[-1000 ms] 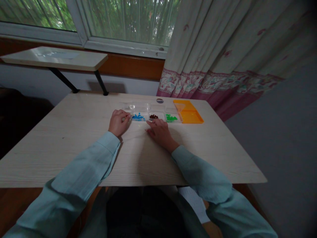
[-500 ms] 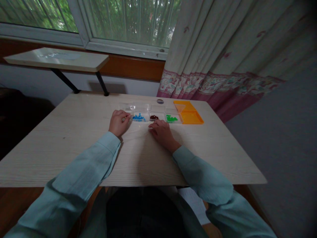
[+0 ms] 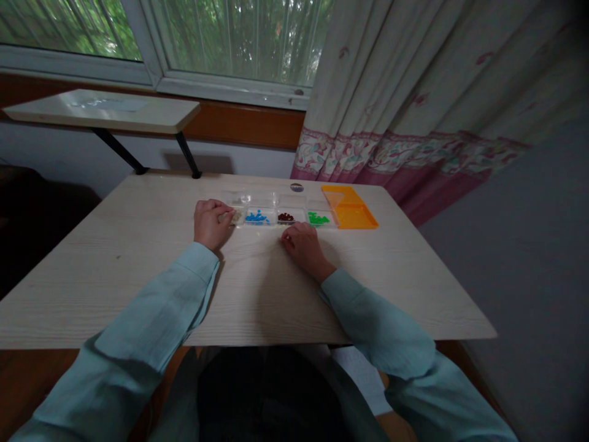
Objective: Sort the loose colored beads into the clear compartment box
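Note:
A clear plastic compartment box (image 3: 276, 201) lies near the table's far edge. Its front row holds pale pieces (image 3: 237, 216), blue pieces (image 3: 257, 217), dark red pieces (image 3: 286, 217) and green pieces (image 3: 317, 218). My left hand (image 3: 209, 224) rests at the box's left end, fingers curled, its fingertips at the compartment of pale pieces. Anything it pinches is too small to name. My right hand (image 3: 304, 245) lies on the table just in front of the dark red pieces, fingers curled under, with nothing seen in it.
An orange lid or tray (image 3: 350, 209) adjoins the box on the right. A small dark round object (image 3: 297, 187) lies behind the box. The wooden table (image 3: 115, 258) stands below a window, with a curtain (image 3: 414, 92) to the right and a small shelf (image 3: 101, 110) at back left.
My left hand slid left from the blue compartment to the box's left end. My right hand drew back slightly and curled its fingers.

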A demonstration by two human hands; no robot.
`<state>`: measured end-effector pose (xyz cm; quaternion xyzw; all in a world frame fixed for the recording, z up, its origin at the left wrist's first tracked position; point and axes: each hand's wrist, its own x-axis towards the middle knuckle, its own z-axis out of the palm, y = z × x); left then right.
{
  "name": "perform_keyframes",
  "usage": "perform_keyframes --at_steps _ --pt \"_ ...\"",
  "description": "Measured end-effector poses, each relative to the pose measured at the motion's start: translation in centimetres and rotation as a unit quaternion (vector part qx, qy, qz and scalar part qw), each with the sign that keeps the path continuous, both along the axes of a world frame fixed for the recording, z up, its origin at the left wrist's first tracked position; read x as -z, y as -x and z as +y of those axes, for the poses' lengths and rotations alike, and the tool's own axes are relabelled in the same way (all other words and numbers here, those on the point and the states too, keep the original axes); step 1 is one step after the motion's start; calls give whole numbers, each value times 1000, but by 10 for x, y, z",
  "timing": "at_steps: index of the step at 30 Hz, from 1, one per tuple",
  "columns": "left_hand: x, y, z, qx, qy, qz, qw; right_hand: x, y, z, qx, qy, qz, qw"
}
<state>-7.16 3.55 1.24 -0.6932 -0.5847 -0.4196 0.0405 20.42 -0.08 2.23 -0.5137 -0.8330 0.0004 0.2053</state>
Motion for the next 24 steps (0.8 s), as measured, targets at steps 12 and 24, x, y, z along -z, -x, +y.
perform_keyframes --at_steps 12,24 --pt "2 3 0 -22 23 -8 999 0 -1 3 -12 -20 24 999" --pt "-10 -70 -41 338 85 -46 936 0 7 -6 -97 -168 96 976"
